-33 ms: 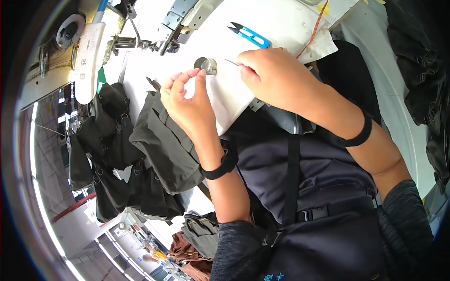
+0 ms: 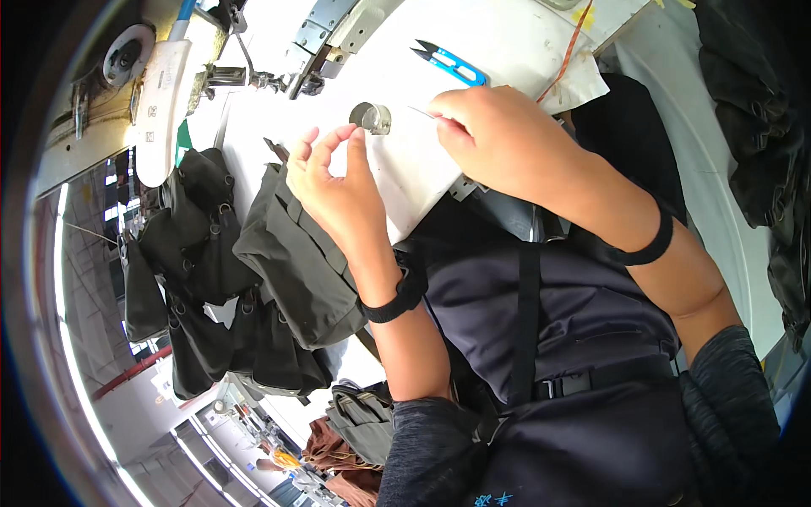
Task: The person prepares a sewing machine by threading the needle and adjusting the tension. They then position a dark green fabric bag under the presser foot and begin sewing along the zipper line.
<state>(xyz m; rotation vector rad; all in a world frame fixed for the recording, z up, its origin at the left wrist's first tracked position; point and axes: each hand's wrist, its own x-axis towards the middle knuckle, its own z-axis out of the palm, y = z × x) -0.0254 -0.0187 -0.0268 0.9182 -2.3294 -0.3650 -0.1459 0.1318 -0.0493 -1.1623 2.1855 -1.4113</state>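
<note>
right hand pinches needle; left hand raised beside

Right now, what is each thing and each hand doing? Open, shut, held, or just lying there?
left hand: raised over the white table, thumb and fingertips pinched close, nothing clearly held.
right hand: pinching a thin needle-like pin.
blue thread snips: lying on the table, untouched.
small metal ring: resting on the table.
dark green bags: heaped at the table edge.
</note>
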